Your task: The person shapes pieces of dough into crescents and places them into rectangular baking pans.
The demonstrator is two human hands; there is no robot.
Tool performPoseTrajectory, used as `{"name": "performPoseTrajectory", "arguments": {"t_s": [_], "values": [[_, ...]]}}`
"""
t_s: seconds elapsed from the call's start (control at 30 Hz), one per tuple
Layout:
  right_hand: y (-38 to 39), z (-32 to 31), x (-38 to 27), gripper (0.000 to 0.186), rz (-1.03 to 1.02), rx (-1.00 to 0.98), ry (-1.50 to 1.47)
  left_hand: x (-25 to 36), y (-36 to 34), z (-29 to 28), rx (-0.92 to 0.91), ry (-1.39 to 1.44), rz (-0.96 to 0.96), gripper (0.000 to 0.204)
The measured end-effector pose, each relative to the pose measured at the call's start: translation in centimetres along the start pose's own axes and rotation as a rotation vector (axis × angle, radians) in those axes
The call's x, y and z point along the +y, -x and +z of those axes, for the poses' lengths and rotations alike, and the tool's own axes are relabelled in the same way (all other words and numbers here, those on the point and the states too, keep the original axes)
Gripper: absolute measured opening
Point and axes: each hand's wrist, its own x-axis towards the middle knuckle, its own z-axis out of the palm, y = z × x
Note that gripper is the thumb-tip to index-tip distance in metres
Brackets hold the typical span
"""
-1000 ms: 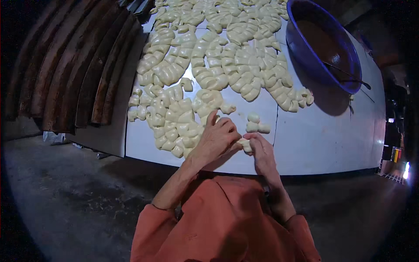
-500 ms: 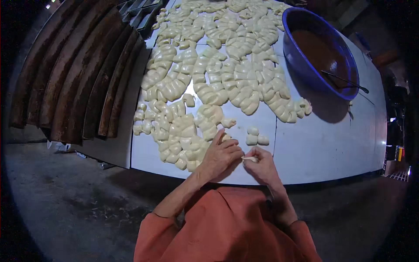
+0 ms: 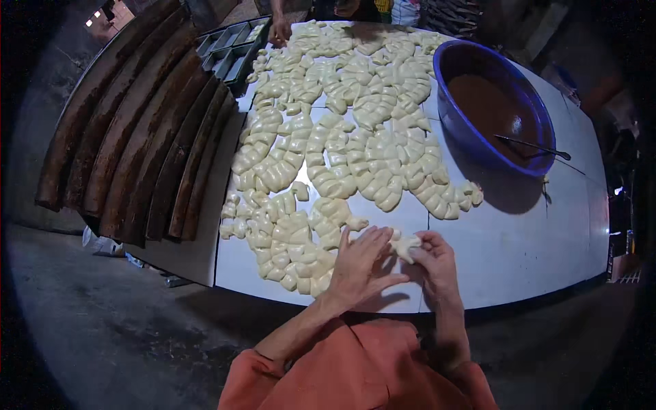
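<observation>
My right hand (image 3: 439, 266) pinches a small pale piece of dough (image 3: 408, 249) between thumb and fingers, just above the white table. My left hand (image 3: 362, 268) is open beside it, fingers stretched forward and thumb pointing toward the right hand; it grips nothing. A small dough lump (image 3: 395, 234) shows by the left fingertips, and others around it are partly hidden. Left of and beyond my hands, a wide spread of glossy, pale dough pieces (image 3: 280, 232) lies in joined clusters.
A blue basin (image 3: 459, 121) of brown liquid stands at the right with a thin dark rod across it. Long curved brown troughs (image 3: 113, 143) and metal molds (image 3: 229, 58) line the left. At the far edge another person's hand (image 3: 279, 31) hangs near the molds.
My view has tilted up, bringing the far edge and another person into sight. My left hand has opened its fingers wider, and the right hand has lifted slightly with its dough.
</observation>
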Motion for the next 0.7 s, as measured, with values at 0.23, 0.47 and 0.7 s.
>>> {"name": "performPoseTrajectory", "arguments": {"t_s": [0.23, 0.47, 0.7], "values": [[-1.0, -0.5, 0.8, 0.021, -0.088, 0.174, 0.532, -0.2, -2.4, 1.6, -0.019, 0.542, -0.386, 0.033], [-2.5, -1.4, -0.9, 0.029, -0.339, 0.089, 0.239, 1.2, -7.5, 4.9, 0.288, 0.609, -0.042, 0.077], [-3.1, -2.0, -5.9, 0.027, -0.17, -0.114, -0.475, 3.4, -11.4, 12.1, 0.354, 1.018, 0.127, 0.096]]}}
